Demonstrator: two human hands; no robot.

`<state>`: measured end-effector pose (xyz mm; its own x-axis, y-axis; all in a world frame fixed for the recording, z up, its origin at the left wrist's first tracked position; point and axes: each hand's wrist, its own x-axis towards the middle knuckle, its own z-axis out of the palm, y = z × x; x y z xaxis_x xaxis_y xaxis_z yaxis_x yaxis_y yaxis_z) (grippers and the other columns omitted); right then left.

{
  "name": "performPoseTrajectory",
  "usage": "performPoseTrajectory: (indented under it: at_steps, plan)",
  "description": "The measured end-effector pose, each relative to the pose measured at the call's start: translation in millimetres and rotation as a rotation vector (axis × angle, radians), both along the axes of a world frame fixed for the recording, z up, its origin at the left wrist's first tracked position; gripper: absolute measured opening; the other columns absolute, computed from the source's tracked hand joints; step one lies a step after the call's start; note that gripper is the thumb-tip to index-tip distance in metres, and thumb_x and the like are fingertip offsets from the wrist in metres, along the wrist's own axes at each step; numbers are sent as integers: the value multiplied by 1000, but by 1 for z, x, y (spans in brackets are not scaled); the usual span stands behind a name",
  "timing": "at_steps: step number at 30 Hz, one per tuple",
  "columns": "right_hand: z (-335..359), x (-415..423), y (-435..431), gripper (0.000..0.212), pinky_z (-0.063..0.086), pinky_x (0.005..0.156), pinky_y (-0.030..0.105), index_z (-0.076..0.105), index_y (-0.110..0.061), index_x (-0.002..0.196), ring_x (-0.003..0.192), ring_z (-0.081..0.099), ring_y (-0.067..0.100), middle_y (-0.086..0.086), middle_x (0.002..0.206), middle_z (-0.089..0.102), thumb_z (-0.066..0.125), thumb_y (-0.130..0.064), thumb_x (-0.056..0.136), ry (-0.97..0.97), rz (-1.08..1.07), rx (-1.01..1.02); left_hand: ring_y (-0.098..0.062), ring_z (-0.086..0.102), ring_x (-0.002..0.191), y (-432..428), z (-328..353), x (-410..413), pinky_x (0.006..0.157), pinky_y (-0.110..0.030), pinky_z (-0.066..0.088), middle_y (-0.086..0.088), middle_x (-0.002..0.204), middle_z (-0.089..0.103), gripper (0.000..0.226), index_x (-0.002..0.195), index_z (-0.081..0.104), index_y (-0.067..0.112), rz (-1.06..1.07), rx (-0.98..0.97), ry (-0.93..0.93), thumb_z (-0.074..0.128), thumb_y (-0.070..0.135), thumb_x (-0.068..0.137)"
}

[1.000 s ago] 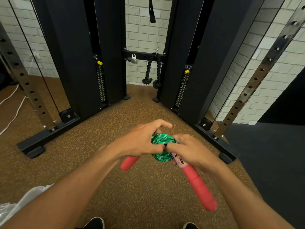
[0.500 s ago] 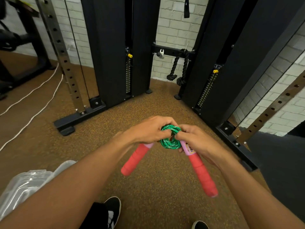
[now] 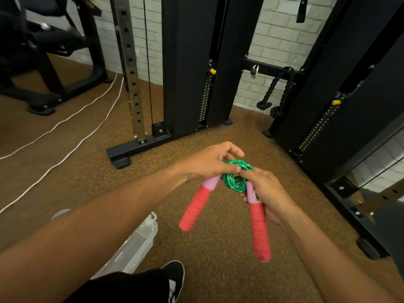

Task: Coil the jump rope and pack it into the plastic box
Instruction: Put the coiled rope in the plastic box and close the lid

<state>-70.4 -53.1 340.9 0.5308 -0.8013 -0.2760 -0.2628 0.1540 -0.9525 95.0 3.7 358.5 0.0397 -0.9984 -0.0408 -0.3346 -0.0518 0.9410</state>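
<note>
- Speckled brown floor (image 3: 218, 270), white brick wall (image 3: 277, 36), black cable machine (image 3: 185, 62) ahead.
- Left hand (image 3: 209, 165) and right hand (image 3: 264, 193) both grip the coiled jump rope (image 3: 235, 182), held above the floor.
- Clear plastic box (image 3: 140, 239) sits on the floor under the left forearm.

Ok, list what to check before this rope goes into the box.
1. Green rope coil wound tight between the hands: ok.
2. Left hand pinches the coil's top: ok.
3. Right hand grips the right handle: ok.
4. Left handle secured: cannot tell; its top sits under the left hand.
5. Loose rope end tucked in: cannot tell.
6. Clear plastic box on the floor at lower left, open: cannot tell; the left arm hides most of it.
</note>
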Motion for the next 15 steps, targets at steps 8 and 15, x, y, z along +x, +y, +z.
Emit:
performPoseTrajectory:
  at_steps: [8,15]
  plan:
    - [-65,84,41,6,45,40,21,65,-9,93,45,55,18,4,58,66,60,-13,92,-7,-23,140,-11,64,90,44,-64,74,79,-24,54,-10,104,70,33,112,68,5,161,76,28,74,1,80]
    - [-129,151,100,15,42,39,15,65,-12,81,39,57,4,1,62,65,57,-5,93,-120,-144,355,-9,65,81,103,-138,121,73,-24,55,-1,90,70,32,113,68,6,325,129,57,73,1,82]
